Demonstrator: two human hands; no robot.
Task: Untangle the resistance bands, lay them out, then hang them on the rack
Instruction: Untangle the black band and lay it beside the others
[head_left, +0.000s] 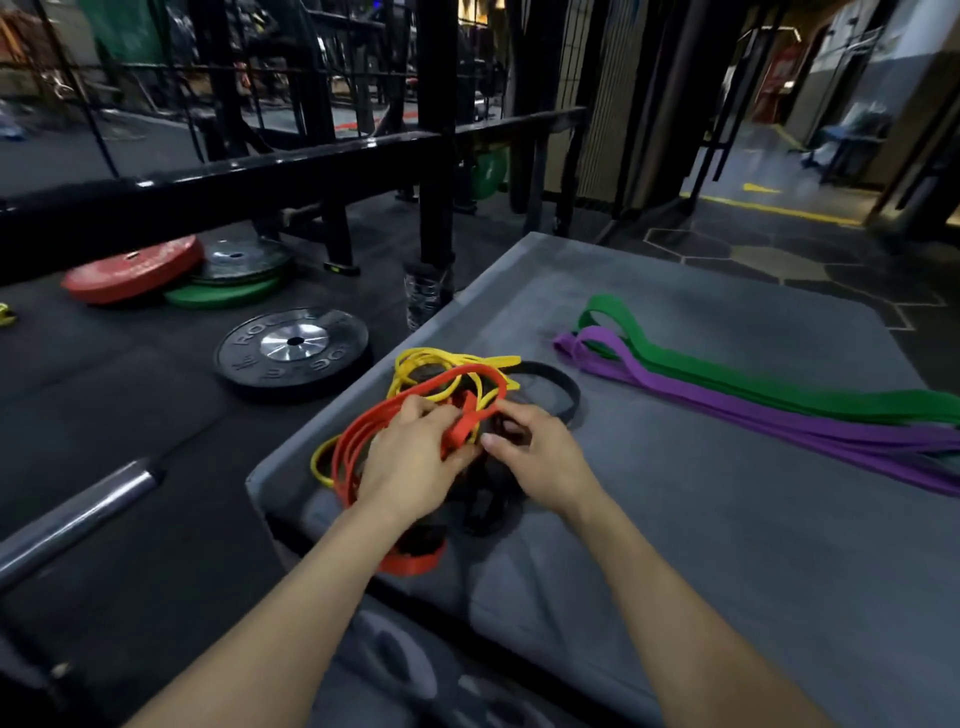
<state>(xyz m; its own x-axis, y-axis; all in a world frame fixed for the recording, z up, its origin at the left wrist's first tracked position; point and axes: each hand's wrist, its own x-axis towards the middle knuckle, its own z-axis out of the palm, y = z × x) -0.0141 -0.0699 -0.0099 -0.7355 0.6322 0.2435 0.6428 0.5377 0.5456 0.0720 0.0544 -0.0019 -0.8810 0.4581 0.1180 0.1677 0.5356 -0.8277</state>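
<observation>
Head view: grey worktop (675, 519) w/ a tangled pile at its left edge: orange band (358, 447), yellow band (441, 364), black band (561, 384). Left hand (410, 457) pinches an orange loop over the pile; right hand (540, 457) has fingers curled into the black part, grip unclear. Green band (753, 384) & purple band (727, 400) lie straight, right of the pile. Black plate (293, 345) on floor, left of worktop.

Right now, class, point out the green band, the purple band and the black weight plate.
green band (727, 376), head view, middle of the strap.
purple band (691, 387), head view, middle of the strap.
black weight plate (249, 358), head view, rubber face.
</observation>
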